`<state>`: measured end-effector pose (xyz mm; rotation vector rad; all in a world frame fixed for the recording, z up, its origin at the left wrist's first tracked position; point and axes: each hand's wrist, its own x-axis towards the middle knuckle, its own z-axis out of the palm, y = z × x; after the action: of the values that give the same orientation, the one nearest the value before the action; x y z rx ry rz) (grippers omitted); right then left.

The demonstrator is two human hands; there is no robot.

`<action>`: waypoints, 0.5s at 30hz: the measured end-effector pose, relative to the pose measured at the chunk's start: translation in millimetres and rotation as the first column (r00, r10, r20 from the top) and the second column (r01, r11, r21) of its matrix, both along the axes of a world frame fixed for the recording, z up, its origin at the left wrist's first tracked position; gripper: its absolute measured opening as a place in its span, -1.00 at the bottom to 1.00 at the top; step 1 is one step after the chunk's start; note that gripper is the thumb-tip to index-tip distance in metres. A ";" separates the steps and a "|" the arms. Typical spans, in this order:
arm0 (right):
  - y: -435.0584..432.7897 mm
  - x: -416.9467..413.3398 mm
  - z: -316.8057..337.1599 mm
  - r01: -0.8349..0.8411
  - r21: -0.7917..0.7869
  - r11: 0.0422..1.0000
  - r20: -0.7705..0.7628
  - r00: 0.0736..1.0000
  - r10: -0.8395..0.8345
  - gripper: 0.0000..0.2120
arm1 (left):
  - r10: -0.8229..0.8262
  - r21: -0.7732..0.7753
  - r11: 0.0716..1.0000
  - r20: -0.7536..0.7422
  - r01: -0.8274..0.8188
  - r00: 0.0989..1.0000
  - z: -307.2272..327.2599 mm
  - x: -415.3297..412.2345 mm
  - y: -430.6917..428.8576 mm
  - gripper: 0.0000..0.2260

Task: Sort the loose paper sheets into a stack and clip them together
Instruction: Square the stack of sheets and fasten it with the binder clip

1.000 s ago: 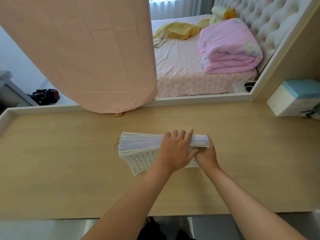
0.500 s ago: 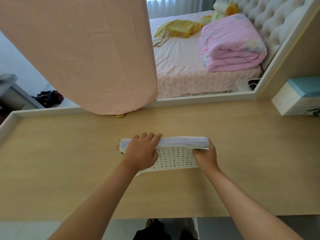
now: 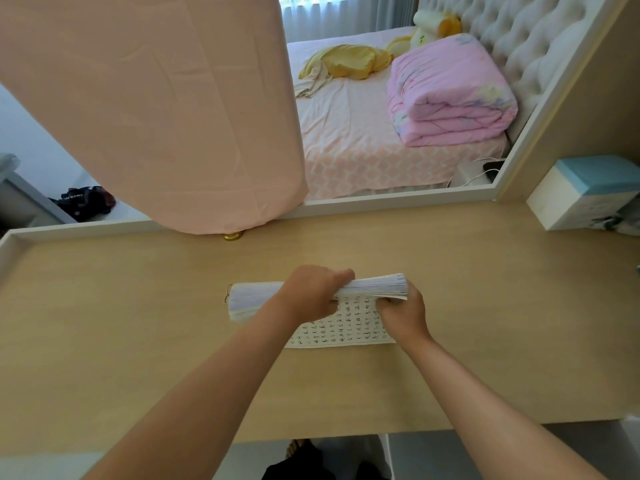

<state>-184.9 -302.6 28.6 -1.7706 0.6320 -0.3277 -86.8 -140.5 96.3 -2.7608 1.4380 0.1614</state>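
Your thick white stack of paper sheets point(image 3: 252, 299) sits mid-bench, a bit toward the far side of the pale wood bench point(image 3: 138, 323). Most of it is raised, and its right end fans out so the sheet edges show.

Your left hand point(image 3: 311, 296) is closed over the middle of the stack, with the fingers curled across the top edge. That is a full grip. Your right hand point(image 3: 403, 313) is curled round the stack's right end from the near side and pinches the lower sheets. Neither hand is free.

One white sheet printed with rows of dark characters point(image 3: 346, 327) lies flat on the bench under and just near of the raised stack. It looks like you lifted the bulk off it, either to square the edges or to take that sheet in. I can't tell which.

This grip makes sense for the job: the middle hand steadies the weight while the end hand controls the fanned edge. The fan at the right suggests the sheets aren't flush yet, so the step in hand is probably aligning.

A small gold wire loop point(image 3: 227, 296) touches the stack's left end. It's too small to say whether it's a clip, or whether it's already on.

A draped pink cloth point(image 3: 156, 116) hangs at the far left. A white box with a teal lid point(image 3: 585, 188) stands at the far right, well apart from the stack. A folded pink quilt point(image 3: 450, 95) is on the bed beyond.

Risk: loose sheets could slip out of the fanned right end.
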 end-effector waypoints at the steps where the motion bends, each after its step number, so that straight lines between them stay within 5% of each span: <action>1: 0.2 0.5 2.5 -0.017 0.013 1.000 0.002 1.000 0.017 -0.76 | 0.022 -0.038 0.999 -0.030 -0.023 0.999 3.4 1.6 4.7 -0.72; 4: -10.2 2.2 5.1 0.019 0.089 0.996 -0.026 1.000 -0.016 -0.43 | 0.177 -0.162 0.963 -0.219 -0.215 0.959 24.7 7.8 24.5 -0.71; 6: -21.2 1.2 9.0 0.005 0.246 0.969 -0.075 0.997 0.014 -0.02 | 0.292 -0.267 0.852 -0.472 -0.451 0.832 44.3 10.5 43.3 -0.63; 8: -28.4 1.2 10.3 -0.129 0.512 0.849 -0.033 0.985 0.170 0.17 | 0.286 -0.338 0.681 -0.694 -0.650 0.661 60.8 9.9 62.7 -0.58; 12: -19.7 5.3 27.9 -0.487 0.698 0.525 0.160 0.820 0.549 -0.13 | 0.085 -0.283 0.419 -0.934 -0.863 0.347 66.3 7.0 88.1 -0.67; 15: -9.8 15.9 40.3 -0.498 0.763 0.413 0.155 0.761 0.631 -0.32 | 0.041 -0.167 0.297 -0.981 -0.940 0.188 53.1 4.5 98.3 -0.70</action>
<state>-169.1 -312.4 68.9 -1.0395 0.1604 0.5334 -82.3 -42.2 149.4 -4.2215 -0.1575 1.6372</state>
